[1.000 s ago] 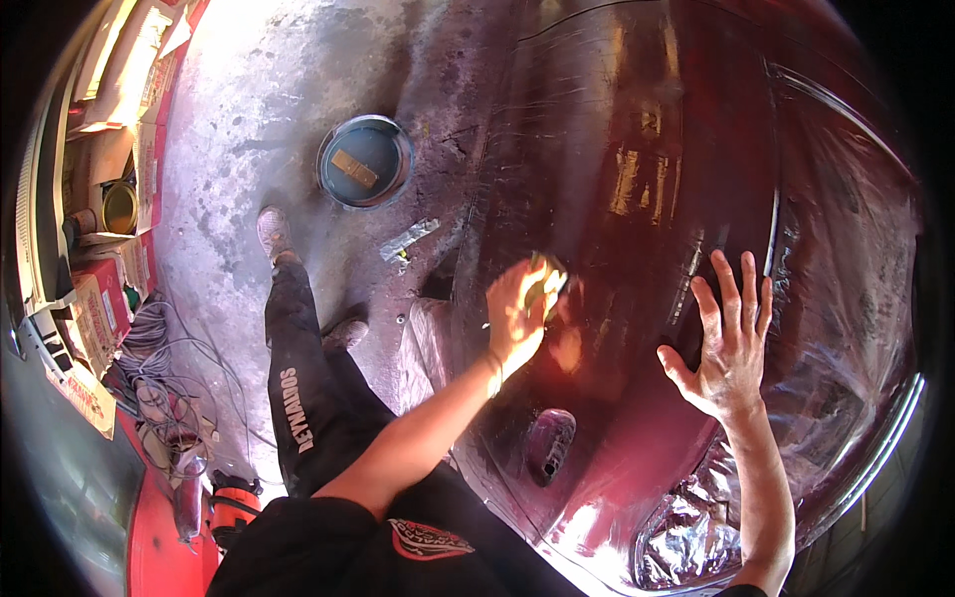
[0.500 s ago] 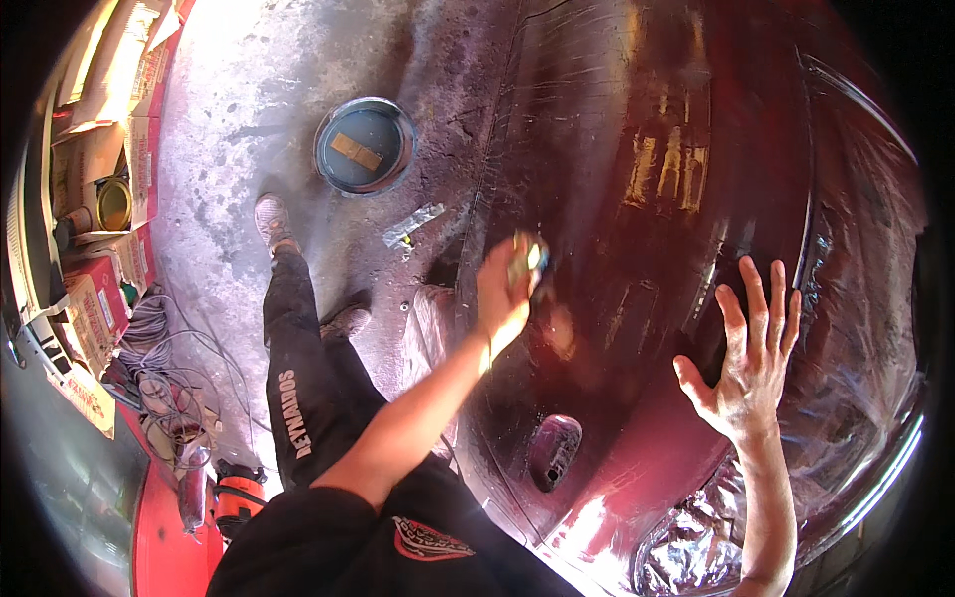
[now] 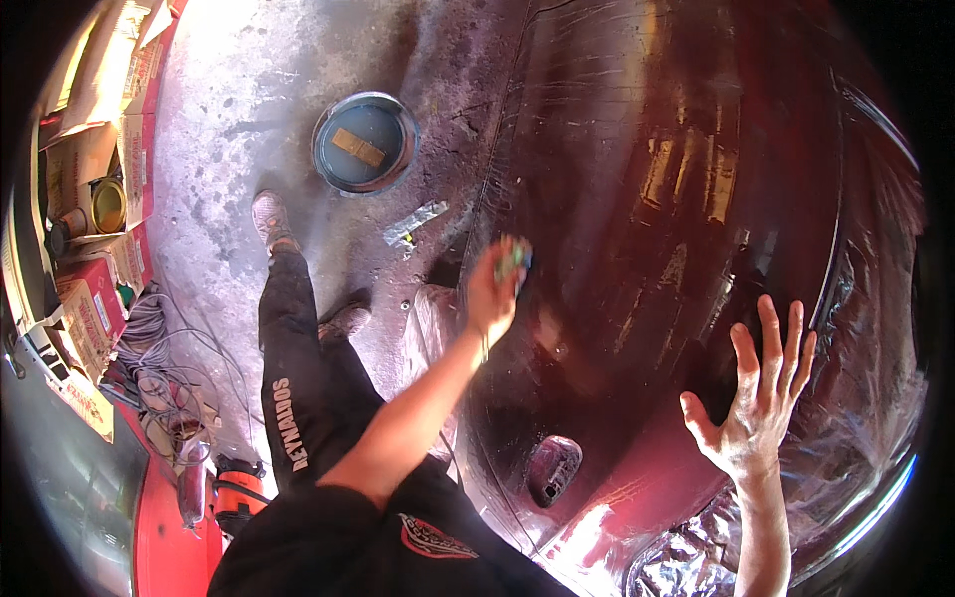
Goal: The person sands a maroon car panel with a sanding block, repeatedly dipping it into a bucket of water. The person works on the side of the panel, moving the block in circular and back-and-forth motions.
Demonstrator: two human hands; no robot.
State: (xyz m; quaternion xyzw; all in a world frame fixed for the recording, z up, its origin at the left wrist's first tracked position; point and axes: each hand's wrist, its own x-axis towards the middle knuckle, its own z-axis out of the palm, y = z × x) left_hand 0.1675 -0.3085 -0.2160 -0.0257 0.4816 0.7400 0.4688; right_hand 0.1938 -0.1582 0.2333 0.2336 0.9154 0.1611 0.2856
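A dark red car body panel (image 3: pixel 597 378) with a wet-looking sheen fills the right side. My left hand (image 3: pixel 491 297) is closed around a small greenish, blue-edged thing (image 3: pixel 512 261), blurred by motion, at the panel's left part; its kind cannot be made out. My right hand (image 3: pixel 748 423) is spread open, fingers apart, over the panel's right part near the plastic sheeting (image 3: pixel 865 398); whether the palm presses on the panel cannot be told. Below and between the hands is an oval handle recess (image 3: pixel 554 471) in the panel.
A round bucket (image 3: pixel 408 159) of greyish liquid, with a tan block (image 3: pixel 358 148) in it, stands on the stained floor (image 3: pixel 229 129). A silvery strip (image 3: pixel 415 224) lies nearby. Cardboard boxes (image 3: pixel 92 308), coiled cable (image 3: pixel 149 343) and an orange-red machine (image 3: pixel 239 493) line the left. Crumpled foil-like sheeting (image 3: pixel 686 562) lies at the bottom.
My left hand, still gripping the small thing, has shifted slightly left. My right hand appears lower and a little farther right, still spread. The view has moved slightly over the panel.
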